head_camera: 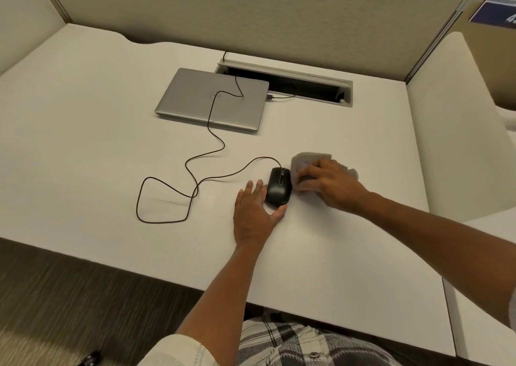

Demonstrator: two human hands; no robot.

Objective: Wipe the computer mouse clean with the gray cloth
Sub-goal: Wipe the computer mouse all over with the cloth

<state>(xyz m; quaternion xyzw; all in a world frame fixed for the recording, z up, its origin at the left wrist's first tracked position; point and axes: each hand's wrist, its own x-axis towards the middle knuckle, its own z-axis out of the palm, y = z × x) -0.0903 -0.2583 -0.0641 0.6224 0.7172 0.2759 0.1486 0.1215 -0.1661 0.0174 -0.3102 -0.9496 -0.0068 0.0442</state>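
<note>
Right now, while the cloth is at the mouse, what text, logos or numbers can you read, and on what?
Laptop lid: a round logo, letters too blurred to read.
Dark poster at top right: pale marks, cut off, unreadable.
Mouse: no readable marking.
Gray cloth: none.

A black corded computer mouse (278, 186) is lying flat on the white worktop (111, 119), its buttons and scroll wheel pointing away toward the far side and its thin dark cable (195, 167) trailing off to the left in loose loops. Just beside its right flank a crumpled gray cloth (310, 164) is sitting bunched on the worktop, looking blurred.
</note>
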